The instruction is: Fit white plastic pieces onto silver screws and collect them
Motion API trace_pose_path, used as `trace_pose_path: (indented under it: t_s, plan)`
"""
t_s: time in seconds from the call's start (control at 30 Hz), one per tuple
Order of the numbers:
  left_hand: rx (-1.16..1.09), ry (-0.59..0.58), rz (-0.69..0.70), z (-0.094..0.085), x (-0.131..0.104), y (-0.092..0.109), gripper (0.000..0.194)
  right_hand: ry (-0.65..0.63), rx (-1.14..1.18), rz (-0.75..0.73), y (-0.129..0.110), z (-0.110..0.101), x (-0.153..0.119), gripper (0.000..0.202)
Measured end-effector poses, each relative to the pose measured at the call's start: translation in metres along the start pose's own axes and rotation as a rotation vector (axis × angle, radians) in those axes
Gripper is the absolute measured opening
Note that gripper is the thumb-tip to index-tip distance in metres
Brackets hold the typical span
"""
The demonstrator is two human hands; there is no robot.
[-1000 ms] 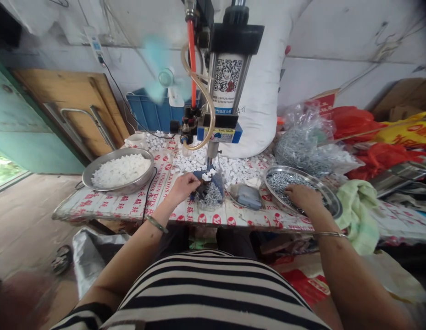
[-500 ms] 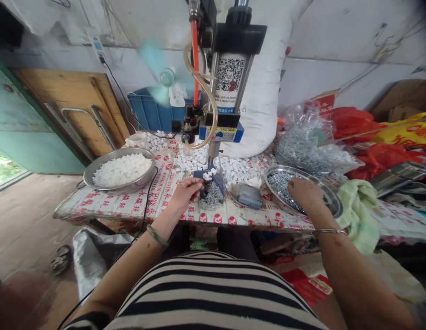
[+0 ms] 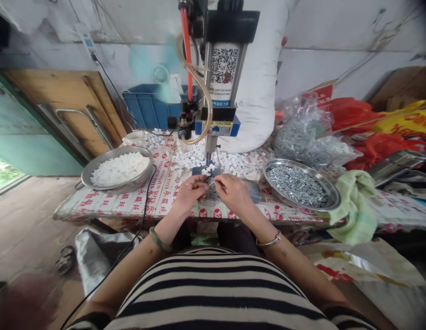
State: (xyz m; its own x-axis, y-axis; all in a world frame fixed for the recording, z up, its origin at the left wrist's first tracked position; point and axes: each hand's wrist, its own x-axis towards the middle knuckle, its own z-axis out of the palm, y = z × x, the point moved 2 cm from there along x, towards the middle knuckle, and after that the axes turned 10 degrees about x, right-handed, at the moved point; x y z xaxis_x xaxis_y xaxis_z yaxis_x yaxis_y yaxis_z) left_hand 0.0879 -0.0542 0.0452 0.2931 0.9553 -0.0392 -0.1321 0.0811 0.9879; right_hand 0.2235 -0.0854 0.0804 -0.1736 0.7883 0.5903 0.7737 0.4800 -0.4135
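At the foot of the upright press (image 3: 211,146), my left hand (image 3: 194,192) is closed in a pinch, and what it holds is too small to make out. My right hand (image 3: 231,191) meets it there, its thumb and fingers pinching a thin metal pin (image 3: 212,182). Small white plastic pieces (image 3: 208,169) sit at the press base just beyond my fingertips. Below the hands, metal pins in a clear container are partly hidden. To the right stands a steel tray (image 3: 333,201) with many metal pins (image 3: 297,184).
A steel bowl (image 3: 135,179) of white pieces stands on the left. More white pieces (image 3: 233,161) lie scattered behind the press. A black cable crosses the table (image 3: 164,197). A green cloth (image 3: 355,206), plastic bags and a spinning fan (image 3: 161,73) are around.
My right hand has left the steel tray and moved left to the press, beside my left hand, with a pin in its fingers. My left hand stays near the same spot. The view has shifted slightly.
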Motion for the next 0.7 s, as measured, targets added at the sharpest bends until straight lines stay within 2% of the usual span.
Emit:
trace_pose_path:
  t_s: [0.17, 0.27, 0.37, 0.47, 0.5, 0.57, 0.63, 0.7]
  plan:
    - [0.022, 0.022, 0.061, -0.001, 0.0, 0.002, 0.046, 0.046, 0.025, 0.016, -0.001, 0.004, -0.004, 0.013]
    - [0.085, 0.028, 0.1, -0.001, 0.0, 0.0, 0.046, -0.018, 0.002, 0.004, -0.003, 0.011, -0.008, 0.016]
    - [0.099, 0.016, 0.085, -0.001, -0.002, -0.005, 0.045, -0.093, 0.097, -0.005, 0.0, 0.016, -0.011, 0.02]
    - [0.156, -0.089, 0.025, -0.006, 0.002, -0.008, 0.04, -0.155, 0.252, 0.056, 0.009, 0.018, -0.013, 0.017]
    - [0.24, -0.119, 0.039, -0.012, 0.006, -0.007, 0.036, -0.162, 0.281, 0.092, 0.012, 0.019, -0.014, 0.015]
    - [0.529, -0.092, 0.133, -0.028, 0.021, 0.001, 0.026, -0.148, 0.306, 0.165, 0.018, 0.02, -0.016, 0.014]
    - [0.922, 0.071, 0.252, -0.05, 0.04, 0.011, 0.017, -0.127, 0.32, 0.216, 0.021, 0.021, -0.018, 0.013]
    - [1.283, 0.146, 0.211, -0.068, 0.062, 0.014, 0.016, -0.121, 0.335, 0.242, 0.023, 0.023, -0.02, 0.013]
